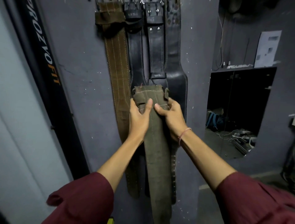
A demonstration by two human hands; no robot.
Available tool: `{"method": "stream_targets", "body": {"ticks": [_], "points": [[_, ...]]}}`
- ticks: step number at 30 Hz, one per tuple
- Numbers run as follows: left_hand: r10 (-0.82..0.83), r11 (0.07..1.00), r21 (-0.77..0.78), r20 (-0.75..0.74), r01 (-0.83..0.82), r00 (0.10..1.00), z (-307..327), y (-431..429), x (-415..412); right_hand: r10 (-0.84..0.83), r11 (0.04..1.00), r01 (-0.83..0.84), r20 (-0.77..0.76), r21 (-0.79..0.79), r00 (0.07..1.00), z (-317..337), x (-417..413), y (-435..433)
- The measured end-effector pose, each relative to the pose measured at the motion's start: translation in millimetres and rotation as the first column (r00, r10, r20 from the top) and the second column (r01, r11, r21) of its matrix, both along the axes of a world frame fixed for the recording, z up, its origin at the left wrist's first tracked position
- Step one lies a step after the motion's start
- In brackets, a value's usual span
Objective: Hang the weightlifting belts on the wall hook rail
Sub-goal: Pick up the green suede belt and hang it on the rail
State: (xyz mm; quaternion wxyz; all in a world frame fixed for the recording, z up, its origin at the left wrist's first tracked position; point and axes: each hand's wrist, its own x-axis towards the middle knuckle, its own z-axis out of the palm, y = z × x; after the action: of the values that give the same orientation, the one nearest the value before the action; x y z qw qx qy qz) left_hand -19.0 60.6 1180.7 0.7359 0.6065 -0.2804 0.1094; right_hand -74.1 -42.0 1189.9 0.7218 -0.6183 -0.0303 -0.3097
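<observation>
I see the left hand (pixel 138 119) and right hand (pixel 173 119) level at frame centre, each curled round an edge of the olive belt (pixel 157 159) near its upper end. Its length hangs straight down to the bottom edge. The hooks (pixel 143 1) sit at the top edge, directly above the grip.

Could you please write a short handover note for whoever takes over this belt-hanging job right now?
Left hand grips the olive-green stitched fabric belt near its top end.
Right hand grips the same end from the other side.
Done: a brown suede belt and black leather belts hang from metal hooks up top.
Left: raise the olive-green belt to a hook and hang it.
</observation>
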Motion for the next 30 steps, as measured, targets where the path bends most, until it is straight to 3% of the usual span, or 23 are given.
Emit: {"method": "stream_targets", "body": {"ticks": [6,11,14,18,21,25,28,30], "points": [[0.028,0.994,0.101,0.102,-0.039,0.994,-61,1,-29,-0.106,0.991,0.103,0.039,0.082,0.994,-5,2,1],[-0.053,0.980,0.191,-0.022,0.056,0.998,-105,-4,-43,-0.152,0.982,0.144,0.055,0.123,0.987,1,-6,-11],[-0.130,0.979,0.125,-0.222,0.160,0.966,-68,-9,-41,-0.122,0.988,0.117,0.052,0.098,0.991,-1,-13,-16],[-0.233,0.972,-0.050,-0.353,0.231,0.906,4,-8,-26,-0.088,0.995,0.086,0.059,0.044,0.994,-12,-17,-16],[-0.309,0.950,-0.054,-0.332,0.309,0.891,29,-4,-22,-0.056,0.998,0.055,0.081,0.006,0.995,-12,-20,-16],[-0.449,0.893,-0.217,-0.360,0.394,0.818,35,1,-13,-0.034,0.997,0.038,0.060,-0.060,0.998,-7,-20,-20],[-0.402,0.916,-0.184,-0.389,0.357,0.829,46,4,-10,-0.036,0.997,0.037,0.011,-0.069,0.999,-8,-20,-17],[-0.308,0.951,-0.130,-0.356,0.279,0.882,47,2,-7,-0.025,0.998,0.026,0.023,-0.051,0.999,-12,-16,-15]]}}
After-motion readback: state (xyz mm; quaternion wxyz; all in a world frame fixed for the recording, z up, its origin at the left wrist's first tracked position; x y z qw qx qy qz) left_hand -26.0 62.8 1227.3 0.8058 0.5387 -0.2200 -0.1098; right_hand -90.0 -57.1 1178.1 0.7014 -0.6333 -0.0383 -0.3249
